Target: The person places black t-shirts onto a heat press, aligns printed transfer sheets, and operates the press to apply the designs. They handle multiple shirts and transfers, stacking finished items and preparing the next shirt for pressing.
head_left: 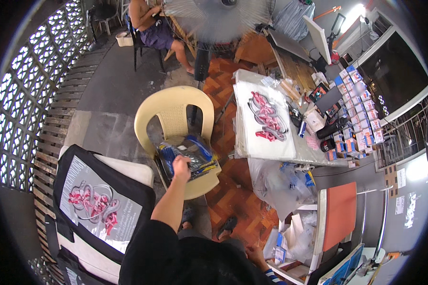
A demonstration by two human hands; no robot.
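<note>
Left hand (180,166) rests on a stack of dark plastic bags (188,156) on the cream chair (171,109), grip unclear. Right hand (254,254) low by the white rack (295,247); can't tell its grip.

Daylight enters through the lattice wall (28,85) at left, a lamp (358,10) glares top right, fisheye edges bend darkly.
</note>
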